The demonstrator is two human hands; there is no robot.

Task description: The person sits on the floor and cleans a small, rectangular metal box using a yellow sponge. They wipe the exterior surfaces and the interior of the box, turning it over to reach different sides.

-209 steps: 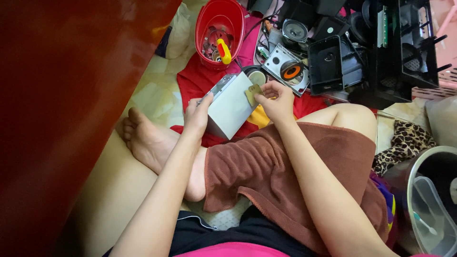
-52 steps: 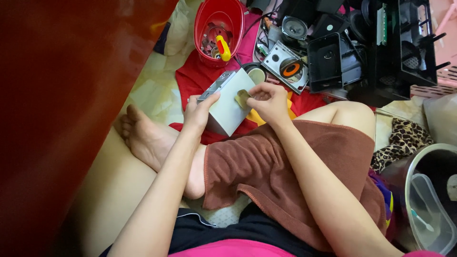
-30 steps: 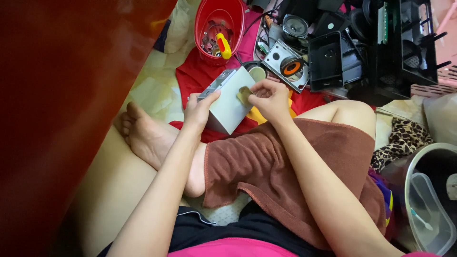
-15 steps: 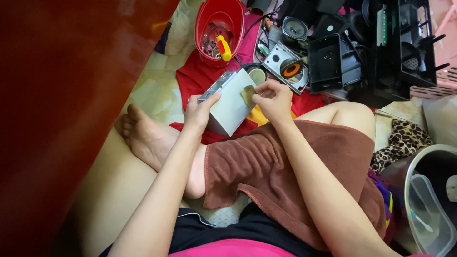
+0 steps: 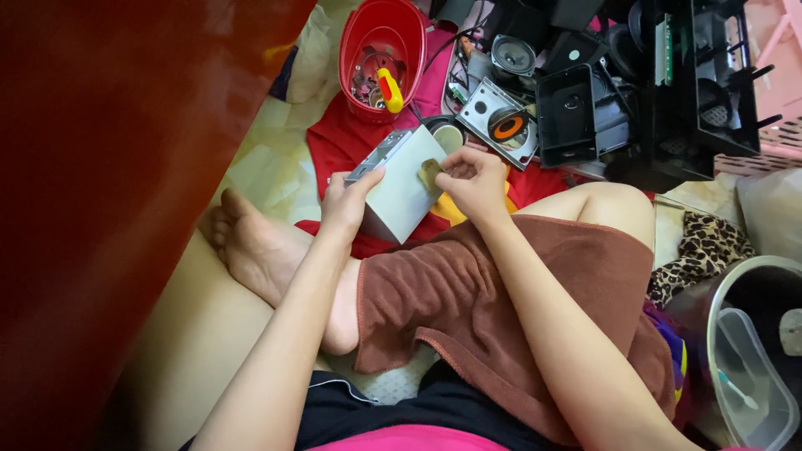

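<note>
My left hand (image 5: 347, 203) grips the left side of a light grey metal box (image 5: 401, 194), holding it tilted above my crossed legs. Against the box's flat upper face, my right hand (image 5: 472, 177) pinches a small olive-brown pad (image 5: 430, 171). The box's top edge shows a darker panel with fittings. A brown towel (image 5: 501, 301) covers my lap, just below both hands.
A red bucket (image 5: 361, 33) with metal parts and a yellow-and-red handled tool (image 5: 389, 89) stands beyond the box. Black speaker housings and loose speakers (image 5: 585, 92) crowd the far right. A clear plastic tub (image 5: 748, 367) sits at the right. A dark red surface (image 5: 100, 184) fills the left.
The right hand has shifted the pad slightly across the box's face, back and forth. The box has tilted a little; the left hand keeps its grip.
</note>
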